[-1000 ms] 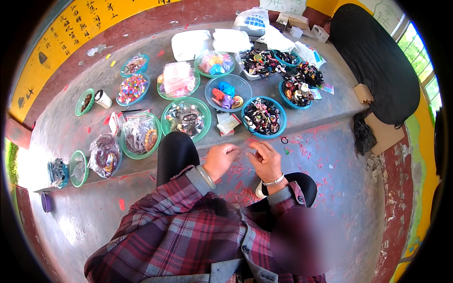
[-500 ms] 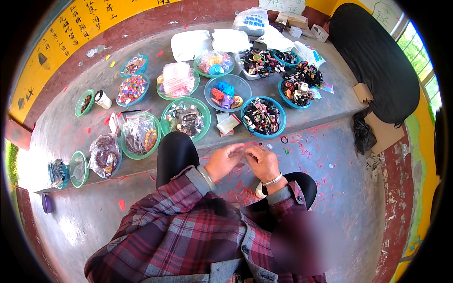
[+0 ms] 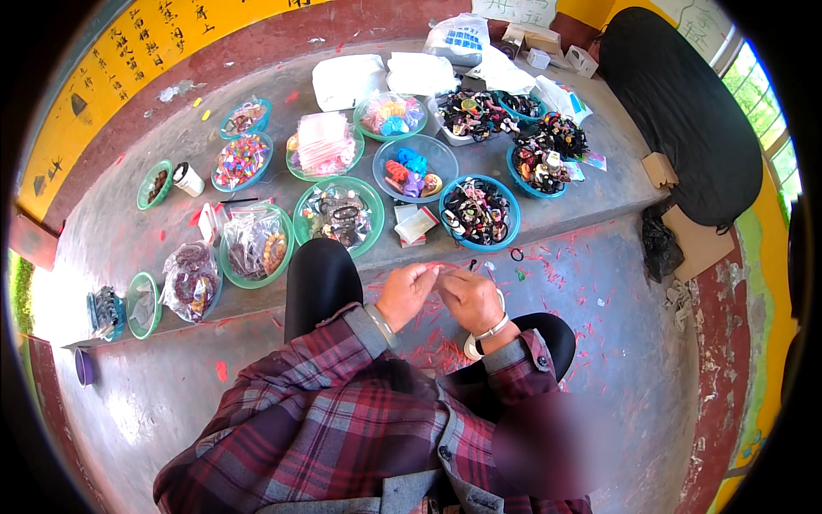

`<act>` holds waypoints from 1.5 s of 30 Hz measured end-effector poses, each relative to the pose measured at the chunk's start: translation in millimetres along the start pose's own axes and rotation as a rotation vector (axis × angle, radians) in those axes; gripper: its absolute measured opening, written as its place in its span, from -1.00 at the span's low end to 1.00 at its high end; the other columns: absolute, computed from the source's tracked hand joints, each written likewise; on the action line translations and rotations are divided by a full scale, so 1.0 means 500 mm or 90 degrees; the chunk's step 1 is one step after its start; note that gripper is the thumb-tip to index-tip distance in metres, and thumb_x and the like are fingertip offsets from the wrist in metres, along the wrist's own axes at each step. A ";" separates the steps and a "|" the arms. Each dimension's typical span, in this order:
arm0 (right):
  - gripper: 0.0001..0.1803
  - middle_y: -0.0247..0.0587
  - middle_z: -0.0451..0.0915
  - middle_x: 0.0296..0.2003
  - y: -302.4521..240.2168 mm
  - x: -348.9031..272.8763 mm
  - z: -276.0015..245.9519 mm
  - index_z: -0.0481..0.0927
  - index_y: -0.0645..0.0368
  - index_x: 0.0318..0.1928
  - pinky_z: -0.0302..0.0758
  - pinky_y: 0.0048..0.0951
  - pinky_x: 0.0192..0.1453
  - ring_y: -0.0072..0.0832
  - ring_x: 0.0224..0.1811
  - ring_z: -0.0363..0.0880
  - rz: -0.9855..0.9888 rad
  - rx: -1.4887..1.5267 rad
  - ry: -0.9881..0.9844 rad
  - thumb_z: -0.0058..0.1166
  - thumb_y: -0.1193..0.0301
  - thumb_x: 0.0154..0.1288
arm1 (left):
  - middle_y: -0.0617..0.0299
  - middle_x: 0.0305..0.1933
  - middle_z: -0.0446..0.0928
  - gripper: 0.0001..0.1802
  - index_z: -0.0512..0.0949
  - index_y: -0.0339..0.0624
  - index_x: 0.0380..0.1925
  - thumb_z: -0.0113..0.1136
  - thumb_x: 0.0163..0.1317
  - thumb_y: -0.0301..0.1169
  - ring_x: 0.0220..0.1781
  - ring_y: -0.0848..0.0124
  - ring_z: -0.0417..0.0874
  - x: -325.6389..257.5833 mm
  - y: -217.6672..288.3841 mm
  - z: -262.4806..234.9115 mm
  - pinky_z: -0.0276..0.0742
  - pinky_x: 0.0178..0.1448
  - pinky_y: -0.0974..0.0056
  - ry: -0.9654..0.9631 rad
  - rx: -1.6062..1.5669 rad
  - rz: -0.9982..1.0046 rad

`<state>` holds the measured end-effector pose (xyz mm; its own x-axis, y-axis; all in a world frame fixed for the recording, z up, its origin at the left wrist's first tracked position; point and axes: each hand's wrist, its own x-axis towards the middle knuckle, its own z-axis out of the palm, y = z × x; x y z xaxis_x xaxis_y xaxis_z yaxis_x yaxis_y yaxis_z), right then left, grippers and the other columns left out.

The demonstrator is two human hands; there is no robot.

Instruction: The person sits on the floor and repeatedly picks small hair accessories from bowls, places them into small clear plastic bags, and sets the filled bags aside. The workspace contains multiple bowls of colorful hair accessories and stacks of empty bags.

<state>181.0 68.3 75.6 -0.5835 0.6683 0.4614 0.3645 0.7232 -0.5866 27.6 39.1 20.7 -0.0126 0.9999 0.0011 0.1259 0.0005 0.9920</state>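
Observation:
Above the floor in front of my knees, my left hand (image 3: 406, 295) is closed in a pinch, thumb and forefinger pointing to the right. Close beside it my right hand (image 3: 473, 300), with a pale bangle at the wrist, has its fingers curled down in a pinch too. A thin reddish line shows between the two sets of fingertips, too small to name. Just beyond the hands stands a blue bowl of dark hair ties (image 3: 478, 212). A green bowl of small packaged pieces (image 3: 377, 224) sits left of it, with a small white-and-red box (image 3: 414, 224) between the bowls.
A concrete step (image 3: 565, 224) bears several more bowls, including one of colourful pieces (image 3: 242, 163) and one of pink packets (image 3: 324, 146). Red scraps (image 3: 437, 347) litter the floor below. A black plastic bag (image 3: 659, 242) and flattened cardboard (image 3: 698, 240) lie at the right.
My left hand has closed into a firmer pinch. My right hand has turned downward and slid slightly lower, and a thin reddish line now shows between the fingertips.

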 end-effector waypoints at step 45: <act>-0.89 -0.31 0.41 -0.50 0.005 -0.011 0.007 0.50 0.12 -0.45 0.42 -0.39 -0.52 -0.36 -0.54 0.47 -0.089 -0.275 0.051 0.06 0.49 -0.11 | -0.09 -0.56 0.47 -0.88 0.49 -0.27 -0.45 0.02 0.04 -0.46 -0.47 -0.03 0.51 -0.008 0.029 0.000 0.43 -0.41 0.08 -0.036 0.397 0.236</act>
<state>182.8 65.6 69.3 -0.5974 0.5577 0.5763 0.5647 0.8028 -0.1915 29.4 35.2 35.1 0.1895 0.9346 0.3009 0.6542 -0.3487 0.6711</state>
